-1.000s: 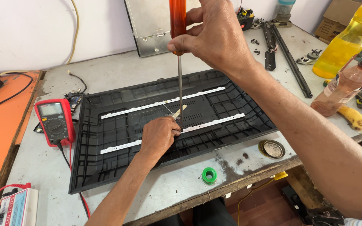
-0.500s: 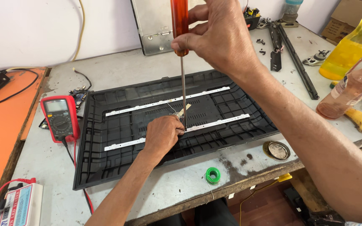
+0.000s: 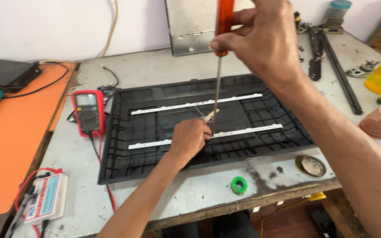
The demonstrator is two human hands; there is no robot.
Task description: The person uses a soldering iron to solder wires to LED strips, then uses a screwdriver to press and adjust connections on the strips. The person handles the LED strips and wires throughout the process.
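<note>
My right hand (image 3: 265, 42) closes its grip on the long screwdriver (image 3: 219, 66), held upright so its tip meets the lower white strip (image 3: 248, 131) in the black panel (image 3: 155, 154); my left hand (image 3: 189, 139), fingers curled, pins that strip steady.

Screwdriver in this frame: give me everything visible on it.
The screwdriver has a translucent orange-red handle and a long, thin bare metal shaft. It stands nearly upright, its handle gripped by the right hand and running past the frame's top. Its tip meets the lower white strip in the black panel, beside the left hand.
</note>
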